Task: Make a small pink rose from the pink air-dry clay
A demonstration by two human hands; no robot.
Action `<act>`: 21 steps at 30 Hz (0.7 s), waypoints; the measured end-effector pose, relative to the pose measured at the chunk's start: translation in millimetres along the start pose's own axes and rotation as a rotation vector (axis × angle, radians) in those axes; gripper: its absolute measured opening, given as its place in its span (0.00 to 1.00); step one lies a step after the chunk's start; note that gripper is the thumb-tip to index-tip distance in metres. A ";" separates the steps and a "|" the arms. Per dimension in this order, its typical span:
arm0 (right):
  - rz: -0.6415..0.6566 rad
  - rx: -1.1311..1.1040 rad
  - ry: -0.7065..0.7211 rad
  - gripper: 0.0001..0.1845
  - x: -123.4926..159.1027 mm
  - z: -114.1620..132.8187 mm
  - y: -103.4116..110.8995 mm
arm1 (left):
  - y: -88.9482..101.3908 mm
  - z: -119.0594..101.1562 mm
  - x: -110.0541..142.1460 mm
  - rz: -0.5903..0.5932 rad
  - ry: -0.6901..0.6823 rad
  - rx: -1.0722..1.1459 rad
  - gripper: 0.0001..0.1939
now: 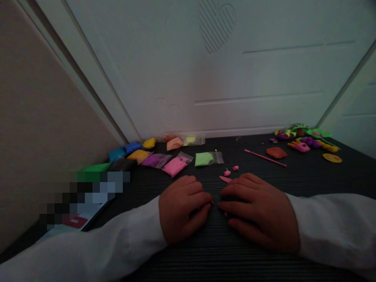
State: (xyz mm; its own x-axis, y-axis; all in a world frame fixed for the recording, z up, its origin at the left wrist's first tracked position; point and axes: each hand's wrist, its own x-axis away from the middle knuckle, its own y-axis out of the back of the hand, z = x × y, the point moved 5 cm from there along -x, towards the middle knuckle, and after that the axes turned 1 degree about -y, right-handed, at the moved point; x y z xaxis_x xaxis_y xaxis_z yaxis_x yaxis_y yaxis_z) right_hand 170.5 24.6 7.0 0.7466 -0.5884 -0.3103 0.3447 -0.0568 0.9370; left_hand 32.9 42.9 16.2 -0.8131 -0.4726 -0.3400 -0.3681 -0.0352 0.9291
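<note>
My left hand point(182, 207) rests on the dark ribbed mat point(205, 258), fingers curled inward toward the right. My right hand point(258, 211) lies beside it, fingers bent and pointing left, fingertips almost meeting those of the left. Whatever sits between the fingertips is too small and dark to make out. Just beyond the right hand lies a flat pink clay tool point(225, 179). Two small pink clay pieces point(227, 172) point(235, 168) sit a little further off. A thin pink stick point(265, 158) lies to the far right of them.
Small bags of coloured clay lie along the back left: pink point(175, 166), green point(205, 158), purple point(155, 160), orange point(174, 143), yellow point(149, 143), blue point(132, 147). Finished clay shapes point(305, 139) sit at the back right. A white panelled door point(223, 66) stands behind. A booklet point(79, 219) lies left.
</note>
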 end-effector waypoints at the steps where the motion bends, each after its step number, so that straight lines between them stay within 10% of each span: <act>1: 0.003 0.002 0.007 0.17 0.0 0.6 -0.3 | 0.1 -0.1 0.0 -0.002 0.001 0.000 0.11; 21: -0.049 0.052 -0.028 0.15 0.1 -2.1 4.4 | -0.8 1.3 -0.2 -0.004 -0.012 -0.013 0.12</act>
State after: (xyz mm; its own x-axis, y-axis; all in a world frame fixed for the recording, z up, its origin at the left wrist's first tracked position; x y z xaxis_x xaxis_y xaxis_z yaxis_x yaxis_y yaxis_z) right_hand 173.3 26.0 10.7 0.7134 -0.6060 -0.3519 0.3495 -0.1275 0.9282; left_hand 32.7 44.1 15.3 -0.8169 -0.4619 -0.3456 -0.3658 -0.0486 0.9294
